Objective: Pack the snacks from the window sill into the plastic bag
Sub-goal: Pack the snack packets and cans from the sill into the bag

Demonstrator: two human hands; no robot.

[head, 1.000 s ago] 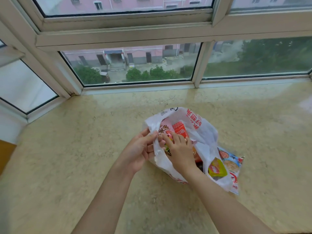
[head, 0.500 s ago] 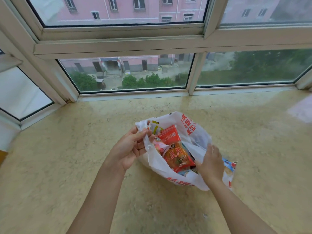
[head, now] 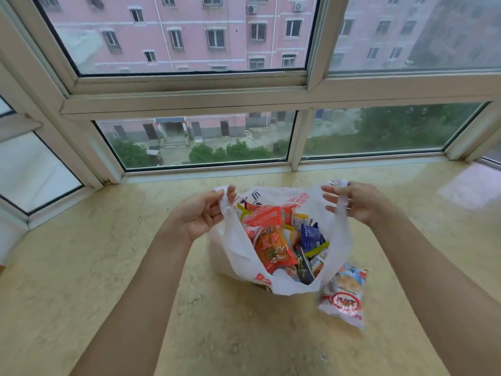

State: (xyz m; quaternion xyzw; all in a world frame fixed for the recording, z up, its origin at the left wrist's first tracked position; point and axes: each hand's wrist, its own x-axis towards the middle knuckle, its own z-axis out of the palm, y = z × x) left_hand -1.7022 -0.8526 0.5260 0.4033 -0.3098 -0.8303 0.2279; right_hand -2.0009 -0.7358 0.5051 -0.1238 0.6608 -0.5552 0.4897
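While hands spread the plastic bag (head: 233, 256), one packet (head: 343, 297) lies beside it.

A thin white plastic bag (head: 233, 251), crinkled and faintly translucent, is sitting on a polished, yellowish stone window sill (head: 95, 267) that is mirroring the daylight in a soft sheen. Glossy foil-like snack packets (head: 273, 245) are catching the light inside the bag, while a clear, shiny plastic pack (head: 343, 297) is lying beside it. Smooth white-painted window frames (head: 184, 101) are holding hazy glass panes.
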